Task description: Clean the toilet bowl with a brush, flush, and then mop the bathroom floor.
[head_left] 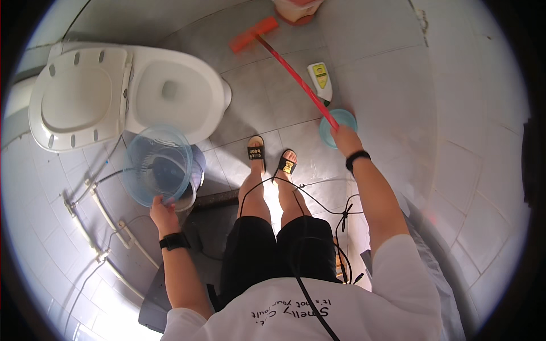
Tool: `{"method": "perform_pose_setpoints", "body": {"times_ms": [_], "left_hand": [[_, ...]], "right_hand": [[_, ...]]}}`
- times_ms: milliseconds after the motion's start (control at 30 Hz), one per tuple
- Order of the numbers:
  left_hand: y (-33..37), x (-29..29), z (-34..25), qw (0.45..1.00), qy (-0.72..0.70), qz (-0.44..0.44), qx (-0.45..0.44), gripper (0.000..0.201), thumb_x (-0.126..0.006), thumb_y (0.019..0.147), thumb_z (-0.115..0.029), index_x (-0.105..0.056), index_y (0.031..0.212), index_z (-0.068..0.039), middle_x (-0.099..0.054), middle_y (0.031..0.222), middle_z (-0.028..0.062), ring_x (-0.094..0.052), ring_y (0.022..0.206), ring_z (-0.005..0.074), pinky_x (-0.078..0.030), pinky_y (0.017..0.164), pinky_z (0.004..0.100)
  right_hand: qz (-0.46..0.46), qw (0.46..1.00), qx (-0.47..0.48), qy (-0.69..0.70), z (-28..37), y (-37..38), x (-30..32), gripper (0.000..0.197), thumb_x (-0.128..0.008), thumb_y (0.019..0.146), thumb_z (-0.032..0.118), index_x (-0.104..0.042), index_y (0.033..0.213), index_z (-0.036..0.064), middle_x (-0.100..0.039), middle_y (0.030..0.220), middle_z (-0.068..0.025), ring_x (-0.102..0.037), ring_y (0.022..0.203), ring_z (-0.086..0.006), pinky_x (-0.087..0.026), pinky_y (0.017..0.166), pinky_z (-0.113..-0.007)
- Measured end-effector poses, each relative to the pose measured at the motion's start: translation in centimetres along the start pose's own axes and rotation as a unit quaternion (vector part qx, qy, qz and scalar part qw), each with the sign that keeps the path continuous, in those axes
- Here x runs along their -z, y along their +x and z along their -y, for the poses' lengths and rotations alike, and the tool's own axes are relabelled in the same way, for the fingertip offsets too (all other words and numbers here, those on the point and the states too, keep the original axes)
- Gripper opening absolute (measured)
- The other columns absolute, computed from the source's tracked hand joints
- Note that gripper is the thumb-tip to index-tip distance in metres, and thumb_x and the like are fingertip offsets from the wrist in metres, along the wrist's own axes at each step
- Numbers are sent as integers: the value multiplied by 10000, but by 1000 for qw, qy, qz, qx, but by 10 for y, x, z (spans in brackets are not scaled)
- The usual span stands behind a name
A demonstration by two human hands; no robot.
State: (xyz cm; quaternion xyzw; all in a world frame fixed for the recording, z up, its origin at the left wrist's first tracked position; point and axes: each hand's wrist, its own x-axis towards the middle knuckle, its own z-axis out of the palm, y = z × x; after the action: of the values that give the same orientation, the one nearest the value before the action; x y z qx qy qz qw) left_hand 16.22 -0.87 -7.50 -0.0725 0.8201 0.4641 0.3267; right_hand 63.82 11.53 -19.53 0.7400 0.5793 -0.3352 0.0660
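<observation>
Presently, the left hand point(163, 215) is closed on the near rim of a clear blue basin point(162, 165), which is at the near side of the toilet point(215, 105), while the right hand point(347, 141) is holding firmly the upper end of a red-handled floor tool point(294, 75). From this hand, the handle extends over a small light-blue bowl point(326, 136), on the right of the toilet, toward an orange head point(253, 35) beyond the toilet's front end, somewhat blurred. Also to the toilet's right is a white bottle point(321, 82), and farther away than the toilet is a pinkish container point(298, 10).
</observation>
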Motion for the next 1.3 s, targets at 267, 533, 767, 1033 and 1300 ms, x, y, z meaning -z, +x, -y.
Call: {"method": "perform_pose_setpoints", "body": {"times_ms": [267, 533, 767, 1033, 1300], "left_hand": [[204, 138, 142, 966, 255, 44, -25, 199, -432, 815, -6, -470, 999, 58, -458, 925, 114, -490, 764, 192, -476, 597, 270], [265, 152, 208, 846, 512, 32, -143, 335, -449, 852, -183, -445, 1066, 74, -448, 1045, 172, -494, 839, 302, -506, 644, 336], [305, 216, 158, 998, 17, 60, 16, 478, -507, 825, -351, -416, 1148, -10, -462, 1082, 152, -487, 918, 350, -499, 664, 422], [53, -64, 90, 972, 162, 168, 29, 380, -521, 809, -200, -455, 1134, -13, -539, 847, 84, -543, 607, 147, -462, 512, 248], [-42, -315, 100, 865, 257, 415, -112, 339, -532, 785, -156, -507, 1095, -21, -539, 735, 55, -538, 584, 104, -436, 458, 226]], "right_hand": [[95, 984, -69, -135, -53, -64, -30, 401, -458, 825, 389, -538, 815, -3, -584, 757, -235, -565, 710, -404, -458, 642, -480], [129, 947, -123, -269, -66, -142, 35, 400, -447, 842, 386, -508, 813, -8, -579, 717, -234, -567, 699, -398, -463, 623, -462], [58, 995, 54, -56, 103, 60, -49, 429, -416, 839, 389, -560, 790, -12, -574, 805, -248, -545, 787, -409, -437, 680, -472], [78, 993, -16, -84, 17, 56, -32, 415, -427, 836, 390, -562, 808, -1, -579, 820, -243, -556, 791, -392, -441, 676, -476], [181, 948, -179, -189, -152, -150, 25, 366, -461, 832, 380, -490, 840, 15, -592, 682, -181, -581, 637, -354, -472, 584, -436]]}}
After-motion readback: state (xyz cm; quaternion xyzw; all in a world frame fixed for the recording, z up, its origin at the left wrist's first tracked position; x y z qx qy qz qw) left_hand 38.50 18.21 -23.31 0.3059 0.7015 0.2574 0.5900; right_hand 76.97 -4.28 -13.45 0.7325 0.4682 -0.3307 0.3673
